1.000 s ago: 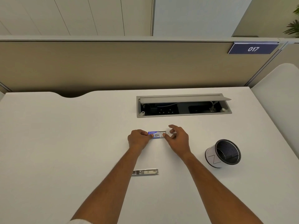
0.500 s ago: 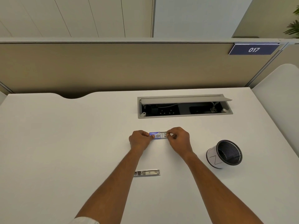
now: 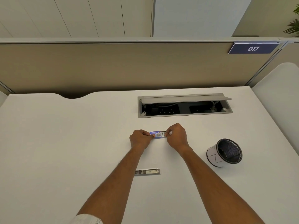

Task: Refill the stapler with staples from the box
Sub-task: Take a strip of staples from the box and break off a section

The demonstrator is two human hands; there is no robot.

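Note:
A small blue and white staple box (image 3: 156, 134) lies on the white desk (image 3: 64, 143) in the middle. My left hand (image 3: 140, 140) pinches its left end. My right hand (image 3: 176, 135) pinches the right end, where the inner tray (image 3: 163, 134) sticks out a little. Nearer to me, between my forearms, a slim silver stapler (image 3: 147, 171) lies flat on the desk, untouched. The staples inside the box are too small to make out.
A black mesh pen cup (image 3: 225, 153) with a white band lies tipped at the right. An open cable tray (image 3: 184, 106) with sockets is sunk into the desk behind the box. A beige partition (image 3: 113, 67) closes off the far edge.
My right hand has closed its fingers onto the right end of the box. My left hand has kept its hold. The stapler has not moved.

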